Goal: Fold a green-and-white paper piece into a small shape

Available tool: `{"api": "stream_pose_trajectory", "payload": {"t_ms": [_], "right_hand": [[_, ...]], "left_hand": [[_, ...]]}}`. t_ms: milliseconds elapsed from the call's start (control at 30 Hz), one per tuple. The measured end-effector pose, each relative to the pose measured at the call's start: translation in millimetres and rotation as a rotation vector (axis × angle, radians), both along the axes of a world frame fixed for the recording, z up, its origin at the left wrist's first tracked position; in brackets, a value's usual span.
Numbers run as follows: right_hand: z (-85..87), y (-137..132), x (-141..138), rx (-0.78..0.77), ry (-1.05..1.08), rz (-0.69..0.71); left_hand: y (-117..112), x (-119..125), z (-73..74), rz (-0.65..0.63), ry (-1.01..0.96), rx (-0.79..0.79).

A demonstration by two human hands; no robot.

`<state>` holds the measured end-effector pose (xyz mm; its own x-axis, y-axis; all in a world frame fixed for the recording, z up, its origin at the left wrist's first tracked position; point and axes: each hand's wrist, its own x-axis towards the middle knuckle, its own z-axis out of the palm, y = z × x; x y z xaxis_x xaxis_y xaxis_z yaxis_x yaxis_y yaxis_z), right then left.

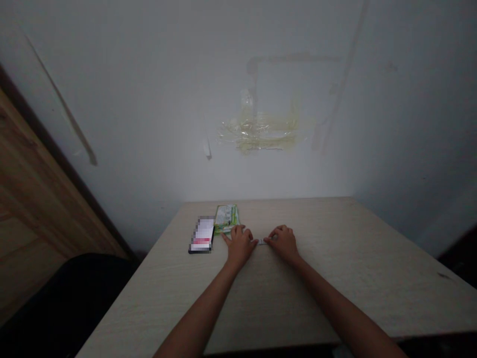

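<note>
Both my hands rest on a pale wooden table (335, 258), close together near its far middle. My left hand (239, 243) and my right hand (283, 242) have their fingers curled, and their fingertips pinch a small pale object (262, 241) lying on the table between them; it is too small to name. A green and white packet (226, 218) lies just beyond my left hand, its near edge touching or next to my fingers. Left of the packet lies a phone (202, 235) with a lit screen.
The table stands against a white wall (149, 99) with yellowed tape remains (261, 132) stuck on it. A wooden door or panel (30, 199) is at the left. A dark chair or seat (67, 293) sits by the table's left side.
</note>
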<state>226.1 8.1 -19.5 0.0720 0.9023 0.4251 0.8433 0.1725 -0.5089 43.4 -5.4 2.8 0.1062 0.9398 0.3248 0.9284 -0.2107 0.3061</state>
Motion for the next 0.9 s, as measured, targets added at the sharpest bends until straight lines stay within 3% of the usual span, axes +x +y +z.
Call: {"api": "stream_pose_trajectory", "payload": {"t_ms": [500, 900], "right_hand": [[1.5, -6.2, -0.3, 0.002, -0.012, -0.03], [0.8, -6.2, 6.5, 0.038, 0.04, 0.135]], "left_hand": [[-2.9, -3.2, -0.7, -0.137, -0.046, 0.004], [-14.1, -1.9, -1.3, -0.187, 0.082, 0.168]]}}
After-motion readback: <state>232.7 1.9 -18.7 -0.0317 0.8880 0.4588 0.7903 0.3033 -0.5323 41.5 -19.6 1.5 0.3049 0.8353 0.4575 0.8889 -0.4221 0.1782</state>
